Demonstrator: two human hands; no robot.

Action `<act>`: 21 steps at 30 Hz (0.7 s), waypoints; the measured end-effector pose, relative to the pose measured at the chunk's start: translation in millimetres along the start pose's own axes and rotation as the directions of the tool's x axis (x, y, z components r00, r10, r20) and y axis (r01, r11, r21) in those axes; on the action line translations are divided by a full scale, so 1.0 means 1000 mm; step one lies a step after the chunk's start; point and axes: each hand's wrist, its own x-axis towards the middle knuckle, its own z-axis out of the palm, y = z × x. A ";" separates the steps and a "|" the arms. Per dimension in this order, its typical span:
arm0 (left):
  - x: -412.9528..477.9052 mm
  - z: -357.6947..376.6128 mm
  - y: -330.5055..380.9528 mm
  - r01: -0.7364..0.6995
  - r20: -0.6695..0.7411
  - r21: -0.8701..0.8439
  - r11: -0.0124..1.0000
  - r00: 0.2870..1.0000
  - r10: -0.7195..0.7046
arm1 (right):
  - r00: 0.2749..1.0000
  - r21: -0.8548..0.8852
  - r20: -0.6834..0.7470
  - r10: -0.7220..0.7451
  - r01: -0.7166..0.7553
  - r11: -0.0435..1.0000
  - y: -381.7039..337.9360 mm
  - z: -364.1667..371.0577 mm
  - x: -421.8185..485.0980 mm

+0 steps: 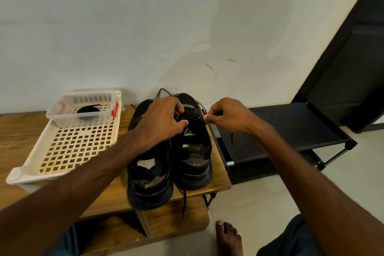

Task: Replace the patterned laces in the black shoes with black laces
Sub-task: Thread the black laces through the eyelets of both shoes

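Two black shoes stand side by side on a wooden table, heels toward me: the left shoe [150, 181] and the right shoe [193, 151]. My left hand [161, 122] grips the right shoe's upper at the eyelets. My right hand [225, 116] pinches a black lace [190, 114] that is threaded through the right shoe's eyelets. One end of the black lace hangs over the table's front edge. Patterned laces [165, 91] lie behind the shoes by the wall. A coiled black lace [88, 110] sits in a clear container.
A white perforated tray [68, 151] lies on the wooden table [12, 131] at left, with the clear container [83, 112] on its far end. A black low shelf rack [291, 127] stands to the right. My bare foot [228, 239] rests on the floor below.
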 end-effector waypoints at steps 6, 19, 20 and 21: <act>0.000 -0.004 0.000 0.055 0.011 0.062 0.997 0.998 -0.056 | 0.995 0.071 -0.099 0.025 -0.018 0.997 -0.003 0.002 0.000; 0.008 -0.040 -0.005 0.009 0.320 0.100 0.995 0.946 -0.040 | 0.994 0.112 -0.092 0.065 -0.055 0.992 -0.004 0.000 -0.001; 0.008 -0.039 -0.005 0.010 0.330 0.117 0.993 0.943 -0.049 | 0.993 0.111 -0.093 0.069 -0.058 0.992 -0.004 0.000 0.000; 0.008 -0.038 -0.005 0.021 0.338 0.130 0.991 0.939 -0.064 | 0.993 0.111 -0.092 0.071 -0.061 0.992 -0.004 0.001 0.000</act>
